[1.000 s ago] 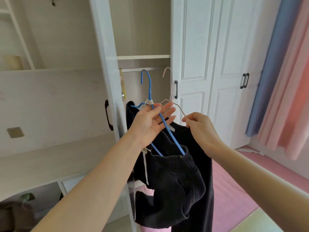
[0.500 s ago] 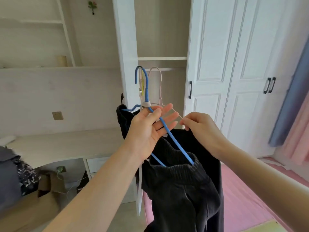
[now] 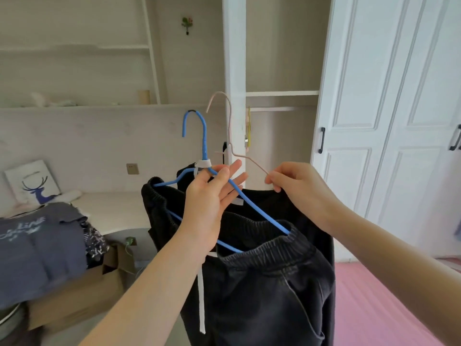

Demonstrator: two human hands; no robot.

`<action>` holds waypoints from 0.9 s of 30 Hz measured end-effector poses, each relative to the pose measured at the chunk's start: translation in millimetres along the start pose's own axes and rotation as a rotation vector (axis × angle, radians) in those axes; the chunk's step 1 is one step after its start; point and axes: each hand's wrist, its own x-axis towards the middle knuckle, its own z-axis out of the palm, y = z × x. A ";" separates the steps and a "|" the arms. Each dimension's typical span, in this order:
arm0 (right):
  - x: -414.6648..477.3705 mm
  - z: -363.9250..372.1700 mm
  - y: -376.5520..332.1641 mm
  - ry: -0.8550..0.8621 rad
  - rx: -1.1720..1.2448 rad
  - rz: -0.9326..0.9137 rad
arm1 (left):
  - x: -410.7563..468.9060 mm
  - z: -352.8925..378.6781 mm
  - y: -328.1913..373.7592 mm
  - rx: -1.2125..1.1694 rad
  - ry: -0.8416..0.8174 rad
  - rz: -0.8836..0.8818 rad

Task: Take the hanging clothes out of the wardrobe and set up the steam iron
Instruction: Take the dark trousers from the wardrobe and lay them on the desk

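Blue hanger (image 3: 252, 204) carrying black trousers (image 3: 269, 283) by the elastic waistband, held up in front of the open wardrobe (image 3: 282, 101). The left hand (image 3: 212, 203) grips the hanger just below its neck, thumb behind the wire and fingers (image 3: 233, 182) loosely spread across it. The right hand (image 3: 296, 188) pinches the arm of a thin pale pink hanger (image 3: 230, 136) between thumb and forefinger, the other fingers curled in; a second black garment (image 3: 294, 208) hangs from it behind the trousers. Both hooks stand free in the air, off the wardrobe rail (image 3: 273, 109). Compared with half a second earlier, the pink hook rises higher than the blue one, and the view has swung left: a cardboard box (image 3: 82, 293) and a grey-blue garment (image 3: 37, 248) now fill the lower left. White lettering on that garment reads partly "LINE"; the rest is illegible. A card printed with a blue deer (image 3: 33, 182) leans at the back edge of the desk (image 3: 117, 211).
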 end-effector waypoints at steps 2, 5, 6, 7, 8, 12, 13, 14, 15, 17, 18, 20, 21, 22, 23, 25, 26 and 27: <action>2.4 17.5 -12.9 -0.030 0.014 -0.022 | -1.0 -17.7 7.5 0.038 0.046 0.032; 7.5 45.4 -33.3 -0.071 0.016 -0.063 | -5.3 -46.7 22.4 0.076 0.110 0.081; 9.6 54.6 -40.4 -0.081 0.018 -0.073 | -6.4 -57.2 28.6 0.091 0.128 0.099; 12.0 63.5 -47.0 -0.091 0.020 -0.083 | -6.9 -67.6 35.2 0.109 0.142 0.114; 13.9 72.0 -53.8 -0.099 0.018 -0.096 | -7.1 -77.6 41.9 0.128 0.152 0.122; 22.1 107.5 -80.1 -0.122 -0.021 -0.171 | -8.5 -116.3 64.2 0.192 0.193 0.153; 24.1 116.9 -85.9 -0.122 -0.020 -0.187 | -9.0 -124.9 67.9 0.198 0.200 0.159; 25.5 126.8 -91.4 -0.124 -0.019 -0.199 | -9.5 -133.2 70.9 0.199 0.209 0.164; 26.0 137.5 -95.9 -0.133 -0.019 -0.210 | -10.0 -141.0 73.4 0.199 0.219 0.168; 23.1 161.0 -102.5 -0.174 -0.019 -0.230 | -11.0 -155.8 77.7 0.182 0.248 0.168; 19.9 173.1 -104.5 -0.199 -0.021 -0.239 | -11.9 -163.2 79.8 0.168 0.266 0.167; 13.5 196.6 -104.7 -0.241 -0.026 -0.241 | -14.5 -180.3 82.8 0.177 0.305 0.177; 10.9 207.8 -103.3 -0.257 -0.023 -0.230 | -16.4 -190.0 83.2 0.198 0.320 0.184; 8.9 218.2 -101.3 -0.272 -0.014 -0.215 | -18.7 -199.8 83.1 0.217 0.332 0.187; 7.1 228.1 -99.5 -0.288 -0.004 -0.200 | -21.3 -209.4 83.0 0.230 0.344 0.182; 2.6 246.8 -96.9 -0.321 0.013 -0.181 | -26.9 -226.5 82.8 0.239 0.371 0.167; -0.6 255.9 -96.4 -0.335 0.022 -0.176 | -29.0 -234.8 82.6 0.231 0.391 0.161; -3.8 264.8 -96.4 -0.347 0.032 -0.169 | -30.5 -242.8 83.4 0.215 0.412 0.153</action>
